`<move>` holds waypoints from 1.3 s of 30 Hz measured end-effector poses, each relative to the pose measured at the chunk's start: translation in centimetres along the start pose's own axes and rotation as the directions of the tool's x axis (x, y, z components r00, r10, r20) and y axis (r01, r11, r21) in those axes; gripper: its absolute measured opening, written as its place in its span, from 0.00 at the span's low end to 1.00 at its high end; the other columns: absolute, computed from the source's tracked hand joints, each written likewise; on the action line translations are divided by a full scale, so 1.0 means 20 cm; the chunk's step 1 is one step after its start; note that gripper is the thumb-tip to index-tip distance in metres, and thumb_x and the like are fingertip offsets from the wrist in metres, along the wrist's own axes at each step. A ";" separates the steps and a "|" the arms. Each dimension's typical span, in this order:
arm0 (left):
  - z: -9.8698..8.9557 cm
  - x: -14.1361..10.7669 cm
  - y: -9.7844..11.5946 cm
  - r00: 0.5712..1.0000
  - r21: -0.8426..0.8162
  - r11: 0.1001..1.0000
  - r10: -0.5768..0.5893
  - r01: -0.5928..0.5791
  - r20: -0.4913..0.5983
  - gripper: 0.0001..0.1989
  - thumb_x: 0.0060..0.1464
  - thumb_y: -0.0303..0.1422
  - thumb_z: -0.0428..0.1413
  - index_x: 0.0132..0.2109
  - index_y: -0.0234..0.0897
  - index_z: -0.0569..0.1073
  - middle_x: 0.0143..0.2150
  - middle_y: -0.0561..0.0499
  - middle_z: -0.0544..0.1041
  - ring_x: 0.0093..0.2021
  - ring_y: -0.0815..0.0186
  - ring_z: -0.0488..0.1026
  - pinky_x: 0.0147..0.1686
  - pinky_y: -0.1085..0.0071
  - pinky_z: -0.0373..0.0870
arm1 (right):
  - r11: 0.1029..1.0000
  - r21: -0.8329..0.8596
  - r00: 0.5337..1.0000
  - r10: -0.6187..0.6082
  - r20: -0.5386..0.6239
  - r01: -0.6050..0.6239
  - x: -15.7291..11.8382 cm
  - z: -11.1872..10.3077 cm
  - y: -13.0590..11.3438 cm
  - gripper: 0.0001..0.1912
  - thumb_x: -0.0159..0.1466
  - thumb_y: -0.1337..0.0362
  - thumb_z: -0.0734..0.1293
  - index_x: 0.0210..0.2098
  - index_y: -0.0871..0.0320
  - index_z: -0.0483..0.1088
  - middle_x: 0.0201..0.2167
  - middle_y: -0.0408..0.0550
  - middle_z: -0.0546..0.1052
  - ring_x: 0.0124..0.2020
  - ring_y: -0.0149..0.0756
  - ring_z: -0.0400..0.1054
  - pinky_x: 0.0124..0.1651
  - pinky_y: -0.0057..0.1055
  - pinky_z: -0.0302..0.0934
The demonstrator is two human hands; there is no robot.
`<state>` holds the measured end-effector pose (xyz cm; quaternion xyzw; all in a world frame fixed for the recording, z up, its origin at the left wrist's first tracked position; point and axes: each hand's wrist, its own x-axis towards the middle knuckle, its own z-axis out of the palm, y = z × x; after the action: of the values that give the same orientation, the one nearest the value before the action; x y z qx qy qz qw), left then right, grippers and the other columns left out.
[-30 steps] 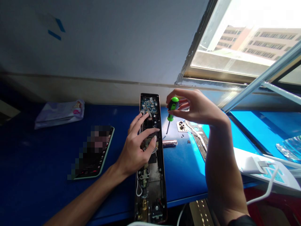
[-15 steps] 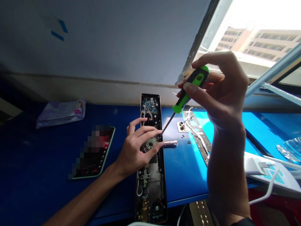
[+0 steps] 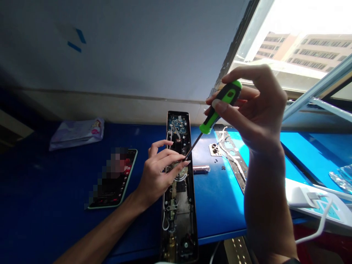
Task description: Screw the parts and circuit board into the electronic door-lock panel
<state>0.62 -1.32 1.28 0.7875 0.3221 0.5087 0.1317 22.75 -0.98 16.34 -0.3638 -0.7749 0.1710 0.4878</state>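
A green and black screwdriver (image 3: pixel 221 106) is held by its handle in my right hand (image 3: pixel 255 106), its shaft slanting down to the left. Its tip is at the fingertips of my left hand (image 3: pixel 162 167), whose thumb and index finger come together around the tip. Whether a screw sits there is too small to tell. Beneath my left hand lies a long, narrow open device (image 3: pixel 183 205) with a blue circuit board (image 3: pixel 178 125) at its far end, white wires, a round metal part partly hidden by my fingers, and brass fittings near its close end.
A phone (image 3: pixel 117 179) and a purple packet (image 3: pixel 77 132) lie left on the blue table (image 3: pixel 217 198). Right of the device are a shiny cylinder (image 3: pixel 201 169), small screws (image 3: pixel 223 167), a small plate (image 3: pixel 215 149), a long panel with wires (image 3: pixel 233 157) and a white charger (image 3: pixel 299 194).
My left thumb and index finger have closed toward each other at the screwdriver tip. The screwdriver and my right hand have moved slightly down and left. The view has shifted a little.
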 end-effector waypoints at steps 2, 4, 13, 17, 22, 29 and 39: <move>0.00 0.00 0.00 1.000 -0.005 1.000 -0.001 0.001 -0.003 0.02 0.59 0.32 0.67 0.38 0.42 0.81 0.36 0.51 0.85 0.54 0.52 0.75 0.58 0.50 0.70 | 0.998 0.049 1.000 -0.026 -0.011 0.026 0.00 0.01 0.01 0.16 0.65 0.59 0.74 0.49 0.46 0.66 0.37 0.40 0.78 0.47 0.43 0.79 0.47 0.45 0.80; 0.00 0.00 -0.01 1.000 0.003 1.000 -0.007 0.007 0.004 0.03 0.58 0.32 0.68 0.38 0.42 0.81 0.36 0.51 0.85 0.54 0.52 0.75 0.58 0.51 0.70 | 0.994 0.093 0.999 -0.050 -0.020 0.052 0.00 0.01 0.01 0.16 0.64 0.61 0.74 0.47 0.45 0.67 0.40 0.40 0.78 0.45 0.42 0.79 0.45 0.44 0.80; -0.03 0.00 -0.01 0.990 0.041 0.996 0.072 -0.077 0.118 0.05 0.61 0.35 0.66 0.39 0.41 0.79 0.35 0.51 0.84 0.55 0.52 0.71 0.56 0.53 0.67 | 0.985 0.169 1.000 0.028 0.014 -0.030 -0.02 0.05 -0.05 0.19 0.59 0.65 0.79 0.44 0.44 0.71 0.41 0.41 0.81 0.46 0.46 0.81 0.46 0.46 0.82; -0.05 0.01 0.00 0.980 0.062 0.991 0.109 -0.121 0.164 0.04 0.63 0.35 0.64 0.40 0.40 0.80 0.36 0.50 0.84 0.56 0.51 0.70 0.54 0.54 0.64 | 0.967 0.237 0.993 -0.110 0.045 0.097 -0.02 0.06 0.00 0.21 0.59 0.67 0.78 0.48 0.45 0.72 0.44 0.40 0.81 0.48 0.44 0.80 0.46 0.44 0.83; -0.05 0.02 0.01 0.972 0.067 0.993 0.077 -0.094 0.224 0.04 0.63 0.34 0.64 0.39 0.40 0.81 0.36 0.51 0.84 0.56 0.52 0.70 0.55 0.54 0.62 | 0.936 0.306 0.970 -0.219 0.109 0.177 -0.01 0.07 0.04 0.22 0.64 0.69 0.75 0.55 0.51 0.69 0.45 0.42 0.81 0.49 0.40 0.81 0.49 0.41 0.82; -0.04 0.01 0.00 0.979 0.040 0.999 0.009 -0.018 0.202 0.06 0.62 0.35 0.65 0.37 0.39 0.79 0.35 0.50 0.84 0.56 0.49 0.69 0.55 0.51 0.63 | 0.956 0.277 0.979 -0.143 0.144 0.098 -0.02 0.09 0.04 0.26 0.63 0.67 0.77 0.57 0.50 0.69 0.47 0.41 0.81 0.51 0.40 0.80 0.47 0.37 0.82; -0.07 0.05 0.01 0.996 0.058 0.994 -0.089 0.091 -0.028 0.11 0.69 0.36 0.55 0.51 0.39 0.79 0.53 0.45 0.77 0.57 0.57 0.72 0.61 0.57 0.68 | 0.947 0.243 0.975 -0.221 0.008 0.212 -0.01 0.13 0.05 0.26 0.60 0.70 0.78 0.55 0.51 0.70 0.53 0.42 0.79 0.49 0.40 0.81 0.46 0.36 0.82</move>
<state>-0.40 -0.97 2.70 0.7691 0.3739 0.5025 0.1270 21.00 -0.11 14.41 -0.2117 -0.7922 0.2153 0.5304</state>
